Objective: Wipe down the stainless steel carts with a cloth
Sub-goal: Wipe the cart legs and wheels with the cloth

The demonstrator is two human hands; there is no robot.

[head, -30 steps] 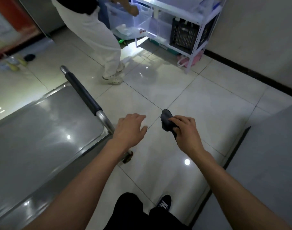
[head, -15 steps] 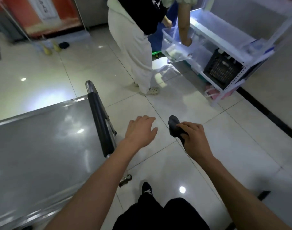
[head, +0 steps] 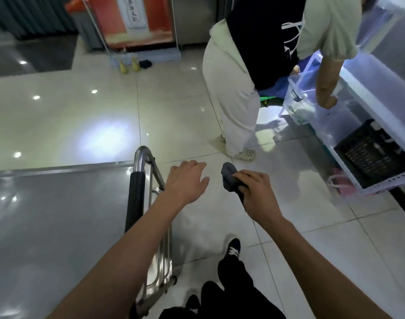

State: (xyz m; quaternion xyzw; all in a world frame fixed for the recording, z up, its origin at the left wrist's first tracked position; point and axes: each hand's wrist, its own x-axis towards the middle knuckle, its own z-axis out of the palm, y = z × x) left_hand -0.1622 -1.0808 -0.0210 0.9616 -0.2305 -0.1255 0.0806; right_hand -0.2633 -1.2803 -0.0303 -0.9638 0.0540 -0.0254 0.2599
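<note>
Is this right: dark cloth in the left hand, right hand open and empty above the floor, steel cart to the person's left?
Not quite: the hands are swapped. The head view shows the right hand gripping the dark cloth, while the left hand is open and empty above the floor. The rest holds: the steel cart is on the person's left.

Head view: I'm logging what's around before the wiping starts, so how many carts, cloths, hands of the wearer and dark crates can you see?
Stainless steel cart: 1
Dark cloth, held in the right hand: 1
Wearer's hands, counting the empty left hand: 2
Black crate on the white shelf: 1
Total: 5
</note>
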